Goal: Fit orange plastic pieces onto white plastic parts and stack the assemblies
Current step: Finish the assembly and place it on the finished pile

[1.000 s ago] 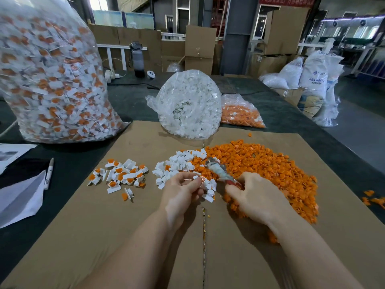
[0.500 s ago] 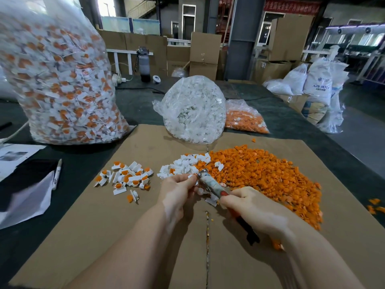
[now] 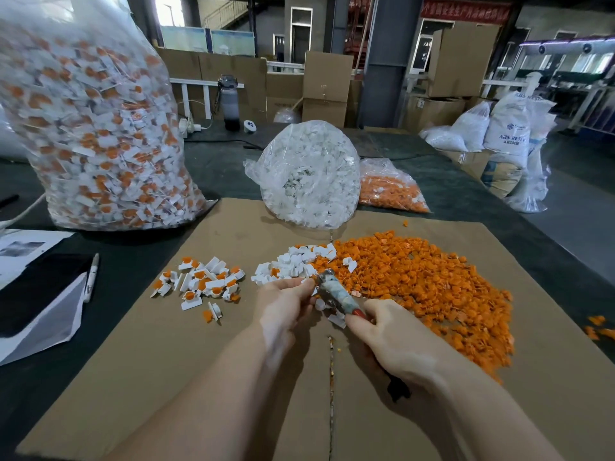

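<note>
Pressing fit now: right hand [image 3: 396, 344] clamped round tool [image 3: 336, 294], left hand [image 3: 286, 304] pinching white part at its tip, mid-cardboard [image 3: 166, 377]. Orange pieces [image 3: 432, 281] heaped right. Next, likely: drop onto finished pile [image 3: 199, 281].

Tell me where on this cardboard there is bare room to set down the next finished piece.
Bare cardboard lies near you, left of the left hand and below the small pile of finished pieces. A narrower strip runs between that pile and the big bag of assemblies. Crowded: the white parts and the orange heap on the right.
</note>
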A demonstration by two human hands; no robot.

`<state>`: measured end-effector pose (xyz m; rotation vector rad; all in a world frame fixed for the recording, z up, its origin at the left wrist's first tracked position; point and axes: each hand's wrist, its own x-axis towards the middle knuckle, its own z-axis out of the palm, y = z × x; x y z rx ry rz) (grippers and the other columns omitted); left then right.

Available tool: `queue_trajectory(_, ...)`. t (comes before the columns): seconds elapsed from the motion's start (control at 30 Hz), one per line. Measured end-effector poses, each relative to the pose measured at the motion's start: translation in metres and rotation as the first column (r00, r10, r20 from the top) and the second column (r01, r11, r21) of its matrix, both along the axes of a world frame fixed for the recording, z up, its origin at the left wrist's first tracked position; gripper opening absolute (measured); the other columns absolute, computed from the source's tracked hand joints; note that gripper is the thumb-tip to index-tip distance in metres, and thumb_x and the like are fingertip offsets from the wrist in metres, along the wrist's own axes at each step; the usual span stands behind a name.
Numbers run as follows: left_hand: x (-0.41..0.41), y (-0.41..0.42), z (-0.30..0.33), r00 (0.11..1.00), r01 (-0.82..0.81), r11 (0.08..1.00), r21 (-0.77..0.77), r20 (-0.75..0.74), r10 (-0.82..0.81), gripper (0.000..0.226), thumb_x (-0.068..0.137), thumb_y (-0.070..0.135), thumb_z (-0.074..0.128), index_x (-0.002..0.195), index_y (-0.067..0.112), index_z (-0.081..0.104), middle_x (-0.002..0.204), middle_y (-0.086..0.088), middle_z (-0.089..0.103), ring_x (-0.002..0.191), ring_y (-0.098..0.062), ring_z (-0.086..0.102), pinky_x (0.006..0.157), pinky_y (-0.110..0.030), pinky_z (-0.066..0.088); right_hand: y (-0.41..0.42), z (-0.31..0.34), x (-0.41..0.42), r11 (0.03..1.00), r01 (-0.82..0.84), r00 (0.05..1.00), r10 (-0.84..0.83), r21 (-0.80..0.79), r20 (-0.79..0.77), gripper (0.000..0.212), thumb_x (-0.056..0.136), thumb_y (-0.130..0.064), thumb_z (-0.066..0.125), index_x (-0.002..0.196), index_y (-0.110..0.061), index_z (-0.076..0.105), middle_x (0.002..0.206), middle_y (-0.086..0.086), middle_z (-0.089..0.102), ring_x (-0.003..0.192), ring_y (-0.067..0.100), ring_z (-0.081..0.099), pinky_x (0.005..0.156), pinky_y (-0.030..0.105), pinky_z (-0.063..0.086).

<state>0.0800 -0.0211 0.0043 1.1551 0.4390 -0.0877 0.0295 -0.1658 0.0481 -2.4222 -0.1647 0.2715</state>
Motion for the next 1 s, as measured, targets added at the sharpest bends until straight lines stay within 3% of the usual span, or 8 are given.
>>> queue_trajectory(0.3,-0.007,-0.002,-0.008,0.999,0.031,0.999,0.021,-0.035,-0.030,0.004,0.089,0.004,0.059,0.089,0.001,0.062,0.063,-0.010,0.064,0.048,-0.010,0.057,0.043,-0.017,0.049,-0.003,-0.015,-0.002,0.996,0.058,0.998,-0.059,-0.064,-0.021,0.032,0.095,-0.042,0.046,0.072,-0.021,0.044,0.064,-0.005,0.045,0.053,0.010,0.040,0.049,0.022,0.029)
queue_trajectory(0.5,-0.008,-0.002,-0.005,1.000,0.008,0.999,0.047,0.011,-0.008,0.008,0.091,0.005,0.057,0.090,-0.001,0.061,0.066,-0.012,0.063,0.050,-0.011,0.056,0.046,-0.017,0.049,-0.005,-0.021,0.000,0.992,0.105,0.991,-0.099,-0.074,0.084,0.038,0.088,-0.054,0.052,0.068,-0.023,0.043,0.064,-0.007,0.043,0.055,0.007,0.040,0.050,0.023,0.028)
queue_trajectory(0.57,-0.010,-0.001,-0.006,0.999,-0.016,0.997,0.080,0.049,0.012,0.008,0.091,0.003,0.056,0.086,-0.001,0.060,0.059,-0.010,0.060,0.046,-0.011,0.054,0.046,-0.020,0.049,-0.010,-0.024,0.004,0.980,0.175,0.976,-0.161,-0.090,0.147,0.036,0.082,-0.061,0.055,0.076,-0.026,0.047,0.074,-0.012,0.046,0.066,0.004,0.044,0.054,0.023,0.030)
queue_trajectory(0.67,-0.015,-0.001,-0.010,0.988,0.003,0.972,0.237,0.148,-0.039,0.008,0.091,0.000,0.055,0.090,0.001,0.063,0.056,-0.005,0.058,0.045,-0.009,0.051,0.047,-0.019,0.048,-0.018,-0.032,0.013,0.920,0.335,0.916,-0.267,-0.202,0.300,0.043,0.081,-0.062,0.055,0.099,-0.024,0.052,0.093,-0.007,0.051,0.086,0.012,0.049,0.064,0.025,0.035)
queue_trajectory(0.73,-0.017,-0.003,-0.014,0.974,0.017,0.908,0.419,0.200,-0.110,0.013,0.091,0.004,0.056,0.096,0.008,0.067,0.066,0.000,0.061,0.050,0.000,0.053,0.052,-0.012,0.046,-0.023,-0.038,0.018,0.846,0.416,0.864,-0.255,-0.333,0.433,0.049,0.082,-0.063,0.053,0.107,-0.021,0.053,0.103,-0.003,0.054,0.099,0.016,0.051,0.074,0.027,0.040)
queue_trajectory(0.8,-0.019,-0.004,-0.017,0.956,0.010,0.829,0.560,0.238,-0.172,0.018,0.092,0.009,0.057,0.104,0.014,0.069,0.082,0.008,0.063,0.067,0.006,0.056,0.064,-0.005,0.043,-0.029,-0.043,0.023,0.780,0.438,0.847,-0.193,-0.446,0.496,0.055,0.082,-0.066,0.049,0.112,-0.021,0.052,0.110,-0.002,0.054,0.108,0.017,0.050,0.085,0.028,0.040)
queue_trajectory(0.93,-0.019,-0.004,-0.020,0.935,-0.009,0.753,0.658,0.272,-0.227,0.025,0.091,0.008,0.058,0.113,0.016,0.067,0.091,0.015,0.061,0.080,0.012,0.053,0.068,0.004,0.038,-0.032,-0.048,0.025,0.675,0.455,0.856,-0.152,-0.581,0.494,0.064,0.082,-0.071,0.042,0.121,-0.021,0.052,0.121,0.001,0.053,0.115,0.019,0.046,0.097,0.031,0.035)
queue_trajectory(1.0,-0.019,-0.004,-0.021,0.932,-0.013,0.732,0.681,0.273,-0.238,0.026,0.090,0.009,0.059,0.114,0.017,0.067,0.095,0.007,0.065,0.082,0.005,0.056,0.070,0.001,0.041,-0.027,-0.049,0.022,0.699,0.478,0.805,-0.107,-0.531,0.584,0.059,0.080,-0.059,0.060,0.118,-0.014,0.061,0.118,0.009,0.058,0.111,0.028,0.052,0.099,0.043,0.035)
